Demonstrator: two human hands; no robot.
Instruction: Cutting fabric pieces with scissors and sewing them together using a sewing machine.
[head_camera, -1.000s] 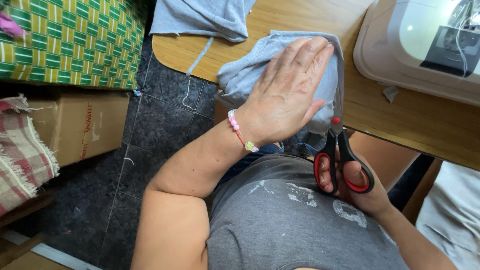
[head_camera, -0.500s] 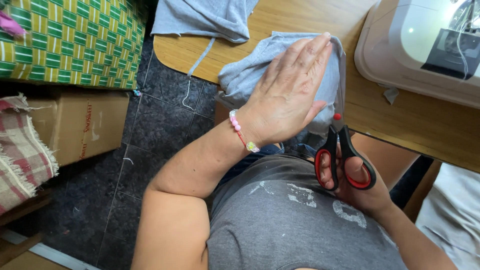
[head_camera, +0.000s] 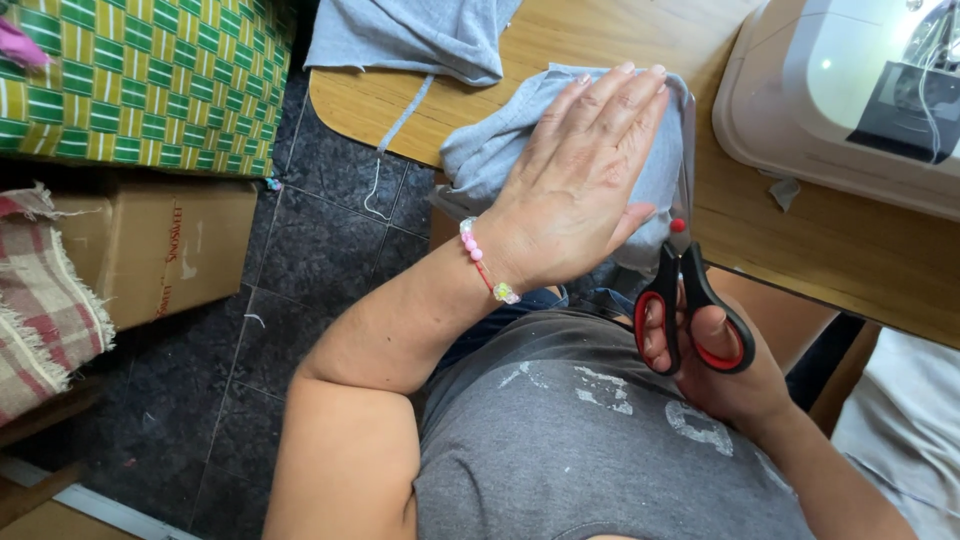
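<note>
Nearest the body, the right hand (head_camera: 725, 375) grips a pair of scissors (head_camera: 685, 300), thumb and fingers pushed through the black loops lined in red. The slim metal blades run up from a red pivot screw along the right edge of a folded piece of grey cloth (head_camera: 500, 150), close against it; whether they are cutting into it I cannot tell.

Just left of the scissors, the left hand (head_camera: 575, 185) lies flat and open, fingers straight and together, pressing down on that soft, rumpled grey cloth. A string of pink and pale beads (head_camera: 485, 262) circles the wrist. The cloth sits at the near edge of a wooden table (head_camera: 800, 255) with a warm, smooth grain and a rounded corner, and part of it droops over the edge towards the person's lap.

Beyond the left fingertips lies a second grey piece of fabric (head_camera: 410, 35), with a thin strip hanging off the table. To the right of both hands stands a white sewing machine (head_camera: 830, 100), its casing glossy and round-cornered.

Far to the left of the left arm, on the dark speckled floor tiles (head_camera: 300, 260), are a brown cardboard box (head_camera: 170, 250), a frayed red checked cloth (head_camera: 40, 300) and a green and yellow patterned fabric (head_camera: 140, 80).
</note>
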